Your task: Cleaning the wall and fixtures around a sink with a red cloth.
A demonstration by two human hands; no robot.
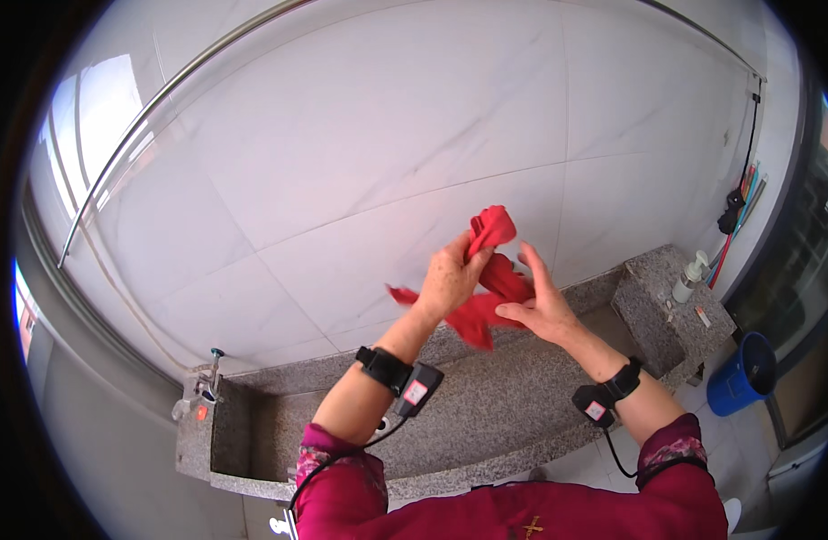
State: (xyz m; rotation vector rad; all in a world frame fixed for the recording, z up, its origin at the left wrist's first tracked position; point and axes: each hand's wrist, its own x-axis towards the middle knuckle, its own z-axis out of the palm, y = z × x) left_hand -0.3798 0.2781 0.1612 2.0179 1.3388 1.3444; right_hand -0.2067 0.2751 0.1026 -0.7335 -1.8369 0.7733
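Note:
Above a long granite trough sink (508, 398), my left hand (454, 273) grips a bunched red cloth (493, 228) between thumb and fingers, with part of it sticking up past the fingertips. The rest of the cloth hangs below and behind both hands, its lower edge slightly blurred. My right hand (545, 300) is at the right side of the hanging part, thumb and fingers apart. Whether its thumb touches the cloth cannot be told. Each forearm wears a black strap with a small cabled device.
A tap (211, 378) stands at the sink's left end. On the granite ledge at right are a pump bottle (689, 277) and a small item (703, 316). A blue bucket (741, 374) stands beyond, near coloured poles (731, 229). A metal rail (177, 81) crosses the tiled wall.

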